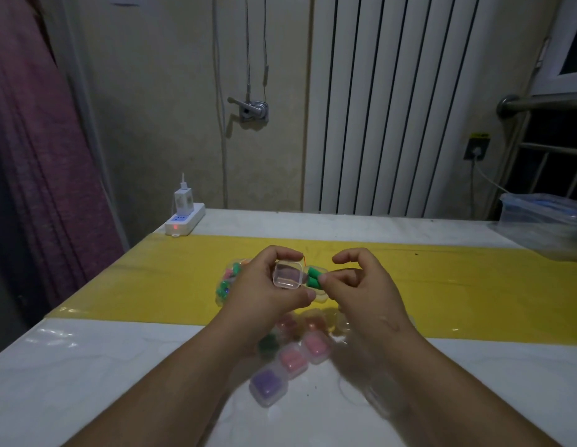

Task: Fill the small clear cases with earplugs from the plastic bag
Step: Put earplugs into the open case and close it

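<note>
My left hand grips a small clear case above the table, its open side turned toward the right. My right hand pinches two green earplugs right at the case's right edge. Behind my left hand lies the plastic bag with several colourful earplugs, mostly hidden. Several filled cases sit under my forearms: a purple one and two pink ones.
A yellow strip crosses the white table. A white power strip with a charger stands at the far left corner. A clear lidded box sits at the far right. A radiator and wall lie behind.
</note>
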